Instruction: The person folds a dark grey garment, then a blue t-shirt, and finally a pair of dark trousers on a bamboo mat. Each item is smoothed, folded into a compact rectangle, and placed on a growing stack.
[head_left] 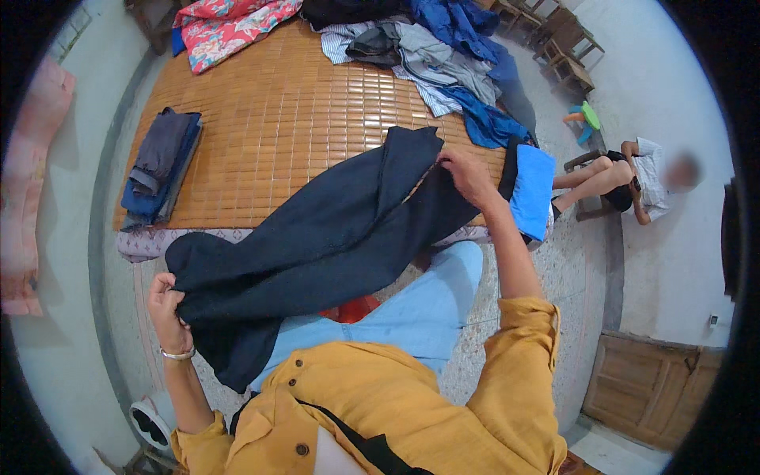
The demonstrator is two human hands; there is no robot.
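Observation:
A dark navy garment [317,222], which looks like a pair of trousers, is stretched slantwise above my lap and the near edge of the bed. Its left end is pinched in my left hand [168,305], with loose cloth hanging below toward my thigh. Farther out and to the right, my right hand [469,176] grips the other end between thumb and fingers. A narrow gap shows between two layers of cloth beside that hand. Most of the garment hangs in soft folds, so its full outline cannot be made out.
Folded dark clothes [162,162] are stacked on the bamboo mat [269,103] at left. A loose clothes heap [435,59] and a red floral cloth [229,32] lie at the back. A folded blue cloth [533,190] sits right of my right hand. Another person [633,174] sits at right.

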